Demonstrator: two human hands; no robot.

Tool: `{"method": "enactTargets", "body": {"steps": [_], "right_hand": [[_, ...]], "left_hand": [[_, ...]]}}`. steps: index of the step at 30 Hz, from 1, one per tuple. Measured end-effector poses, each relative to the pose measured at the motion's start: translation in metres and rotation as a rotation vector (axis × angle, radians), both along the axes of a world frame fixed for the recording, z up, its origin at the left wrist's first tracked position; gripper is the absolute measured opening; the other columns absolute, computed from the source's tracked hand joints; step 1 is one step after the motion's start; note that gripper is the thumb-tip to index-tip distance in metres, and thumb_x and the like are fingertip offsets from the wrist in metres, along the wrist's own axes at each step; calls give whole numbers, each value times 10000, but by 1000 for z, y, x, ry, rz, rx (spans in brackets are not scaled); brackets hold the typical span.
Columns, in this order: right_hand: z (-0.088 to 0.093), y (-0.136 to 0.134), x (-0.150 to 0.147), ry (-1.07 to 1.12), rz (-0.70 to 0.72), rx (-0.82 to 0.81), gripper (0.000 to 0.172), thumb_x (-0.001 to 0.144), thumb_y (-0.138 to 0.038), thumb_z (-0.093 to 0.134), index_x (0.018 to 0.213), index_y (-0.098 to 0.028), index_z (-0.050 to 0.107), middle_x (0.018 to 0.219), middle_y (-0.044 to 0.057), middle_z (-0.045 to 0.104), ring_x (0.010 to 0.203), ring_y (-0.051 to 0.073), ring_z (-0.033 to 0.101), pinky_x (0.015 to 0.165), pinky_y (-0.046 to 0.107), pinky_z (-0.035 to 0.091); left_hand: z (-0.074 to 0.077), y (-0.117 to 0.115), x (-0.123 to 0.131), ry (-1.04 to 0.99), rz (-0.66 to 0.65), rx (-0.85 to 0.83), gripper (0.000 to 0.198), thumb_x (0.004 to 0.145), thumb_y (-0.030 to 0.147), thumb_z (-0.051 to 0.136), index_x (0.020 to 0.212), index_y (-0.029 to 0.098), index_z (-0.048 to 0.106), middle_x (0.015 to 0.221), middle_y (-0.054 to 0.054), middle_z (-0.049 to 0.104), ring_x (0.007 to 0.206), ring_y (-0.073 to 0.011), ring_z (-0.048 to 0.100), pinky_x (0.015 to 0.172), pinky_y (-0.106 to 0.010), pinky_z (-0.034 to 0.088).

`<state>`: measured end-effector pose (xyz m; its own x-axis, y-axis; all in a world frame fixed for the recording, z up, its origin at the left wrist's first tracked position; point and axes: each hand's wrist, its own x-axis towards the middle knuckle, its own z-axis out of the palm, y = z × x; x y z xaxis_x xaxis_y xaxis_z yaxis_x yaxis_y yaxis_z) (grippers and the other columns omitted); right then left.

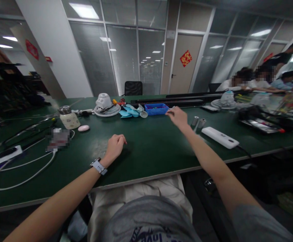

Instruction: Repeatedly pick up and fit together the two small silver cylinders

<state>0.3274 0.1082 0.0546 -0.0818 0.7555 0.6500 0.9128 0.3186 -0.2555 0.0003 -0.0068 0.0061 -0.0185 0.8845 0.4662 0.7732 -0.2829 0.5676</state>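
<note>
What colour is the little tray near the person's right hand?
The tray is bright blue, best seen in the head view.

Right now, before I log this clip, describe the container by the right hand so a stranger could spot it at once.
On the long green workbench, follow the right hand toward the far edge. Just beyond it sits a shallow blue plastic tray, the only bright-blue rectangular container there, with pale blue fan blades lying on its left.

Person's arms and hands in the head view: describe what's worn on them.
The left hand and right hand are bare, without gloves. A watch with a pale strap circles the left wrist; the right wrist shows none. A short grey sleeve ends above the right elbow.
</note>
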Motion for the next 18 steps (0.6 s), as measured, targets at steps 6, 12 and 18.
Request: {"method": "enactTargets", "body": {"steps": [6,12,18], "right_hand": [[-7,34,130,125,-629,-11,284,913,-337,561,1068,-188,747,1109,162,631,1027,289,549,891,423,368],[-32,42,151,205,-638,-143,275,912,-309,558,1072,-177,739,1061,141,689,943,251,600,886,403,387],[-34,46,150,235,-630,-159,253,883,-309,593,1040,-185,749,1042,140,708,915,250,636,802,358,450]], "left_hand": [[-2,2,2,12,-3,-17,357,773,330,330,535,221,573,649,-52,639,766,-225,589,681,-313,404],[-3,3,1,25,-11,-3,355,776,331,327,537,222,567,632,-48,633,740,-217,582,671,-308,400],[-4,4,1,20,-15,-9,353,778,323,330,538,221,568,642,-47,639,744,-219,584,670,-310,395]]}}
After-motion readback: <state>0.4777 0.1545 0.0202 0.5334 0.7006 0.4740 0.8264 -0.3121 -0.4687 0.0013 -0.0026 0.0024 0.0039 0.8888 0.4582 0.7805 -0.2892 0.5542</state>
